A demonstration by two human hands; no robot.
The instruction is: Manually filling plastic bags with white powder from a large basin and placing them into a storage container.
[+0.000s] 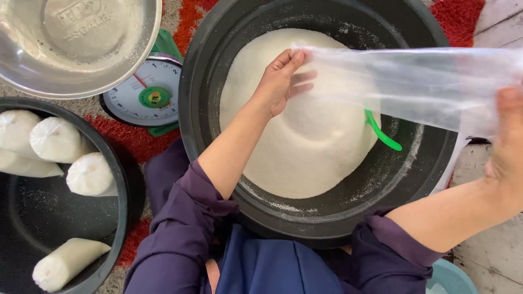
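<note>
A steel bowl (76, 43) is seen at upper left, cut off by the frame edge. Below it a dial kitchen scale (143, 93) lies partly covered by the bowl's rim. At lower left a black basin (117, 179) holds four filled white bags (57, 140), two of them cropped at the left edge.

At centre a large black tub (218, 130) carries a mound of white granules (305, 147). A green scoop handle (383, 133) protrudes from the mound; the scoop's head is hidden under the granules and the bag.

The left hand (280, 81) is held over the mound, its fingers (291, 57) pinched on the open mouth of a clear plastic bag (414, 84). The bag is held stretched above the tub, long axis roughly horizontal, mouth pointing left, closed end toward the right. Its far end is hard to make out, since film and background blend there.

The right hand (506, 147) is seen at the right edge, blurred and partly cropped; its fingers are closed on the bag's right end, though the exact grip cannot be resolved. Purple sleeves (180, 228) and a blue garment fill the lower frame.
</note>
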